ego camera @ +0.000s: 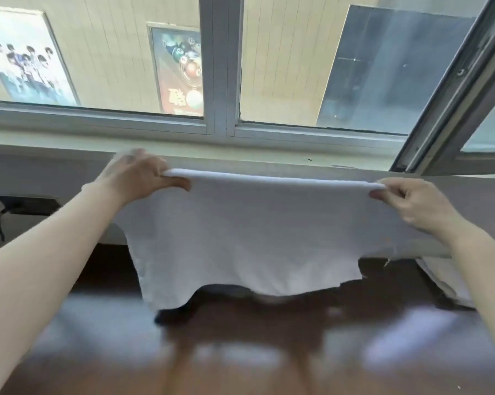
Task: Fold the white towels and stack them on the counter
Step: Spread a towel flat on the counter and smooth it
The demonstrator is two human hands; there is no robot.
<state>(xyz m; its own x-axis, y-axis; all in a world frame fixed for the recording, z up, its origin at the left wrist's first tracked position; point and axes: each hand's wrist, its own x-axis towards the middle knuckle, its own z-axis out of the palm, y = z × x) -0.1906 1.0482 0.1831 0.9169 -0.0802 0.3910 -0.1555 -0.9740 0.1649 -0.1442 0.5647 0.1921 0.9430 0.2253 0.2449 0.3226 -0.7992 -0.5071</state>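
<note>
A white towel (249,238) hangs in the air in front of me, stretched flat between both hands, doubled over along its top edge. My left hand (137,178) pinches the top left corner. My right hand (406,201) pinches the top right corner. The towel's ragged lower edge hangs just above the dark glossy wooden counter (240,352). More white cloth (446,280) lies on the counter at the right, partly behind my right forearm.
A window sill and white wall (240,155) run behind the counter, with window frames above. A dark wall socket with a cable (26,205) sits at the left. Something dark lies on the counter under the towel's lower left edge (172,315).
</note>
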